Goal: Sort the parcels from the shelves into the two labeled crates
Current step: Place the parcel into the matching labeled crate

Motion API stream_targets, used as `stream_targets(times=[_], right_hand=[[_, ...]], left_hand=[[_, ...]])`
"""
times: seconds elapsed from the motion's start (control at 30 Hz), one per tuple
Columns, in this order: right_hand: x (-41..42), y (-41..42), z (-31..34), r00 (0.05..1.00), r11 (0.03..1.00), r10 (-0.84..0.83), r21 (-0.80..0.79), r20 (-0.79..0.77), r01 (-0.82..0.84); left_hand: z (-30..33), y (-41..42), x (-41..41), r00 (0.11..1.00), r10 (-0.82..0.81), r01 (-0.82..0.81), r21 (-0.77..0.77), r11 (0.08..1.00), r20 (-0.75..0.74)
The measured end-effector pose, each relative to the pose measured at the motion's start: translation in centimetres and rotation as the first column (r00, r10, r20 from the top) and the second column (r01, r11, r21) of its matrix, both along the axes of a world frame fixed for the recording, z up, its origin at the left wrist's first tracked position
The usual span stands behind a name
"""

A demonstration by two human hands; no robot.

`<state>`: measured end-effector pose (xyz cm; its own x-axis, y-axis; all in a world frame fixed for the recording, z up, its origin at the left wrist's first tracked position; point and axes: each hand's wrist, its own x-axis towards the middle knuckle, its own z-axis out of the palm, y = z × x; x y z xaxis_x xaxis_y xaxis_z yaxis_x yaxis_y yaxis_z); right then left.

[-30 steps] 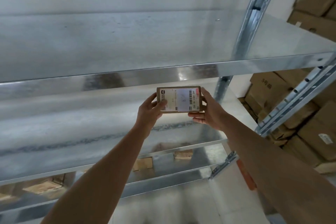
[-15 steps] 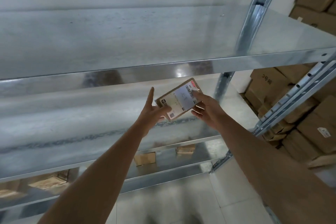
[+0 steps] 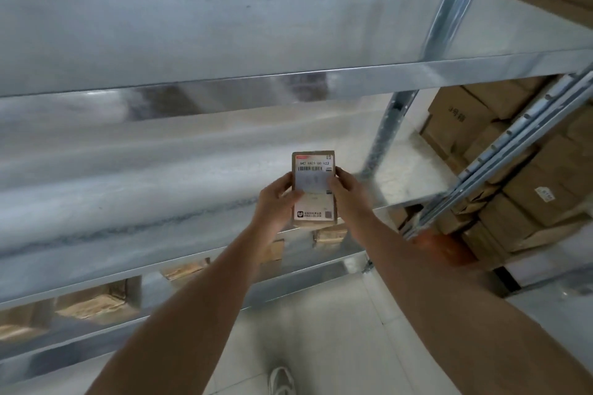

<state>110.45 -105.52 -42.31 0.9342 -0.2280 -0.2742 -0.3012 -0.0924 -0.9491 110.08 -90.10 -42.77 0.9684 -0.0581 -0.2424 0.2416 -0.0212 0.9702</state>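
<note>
Steel shelves are looming behind; my left hand and right hand are gripping the parcel label-up between them, probably for reading.

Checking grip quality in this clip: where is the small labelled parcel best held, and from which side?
By its two long edges, one hand from each side, as the left hand and right hand do now. The parcel is flat, narrow and upright, so side pinches leave its label readable.

Both arms outstretched, left grip and right grip curled, thumbs forward.
</note>
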Motion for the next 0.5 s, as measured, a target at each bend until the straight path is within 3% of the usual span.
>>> stream_targets(times=[0.23, 0.5], right_hand=[[-5.6, 5.5, 0.9, 1.0, 0.999, 0.021, -0.043, 0.007, -0.021], [-16.6, 13.8, 1.2, 0.993, 0.99, 0.114, -0.091, 0.029, -0.111]], left_hand=[[1.7, 4.3, -5.0, 0.995, 0.091, -0.093, 0.061, 0.994, 0.03], [1.7, 12.1, -17.5, 0.983, 0.177, -0.179, 0.032, 0.983, 0.037]])
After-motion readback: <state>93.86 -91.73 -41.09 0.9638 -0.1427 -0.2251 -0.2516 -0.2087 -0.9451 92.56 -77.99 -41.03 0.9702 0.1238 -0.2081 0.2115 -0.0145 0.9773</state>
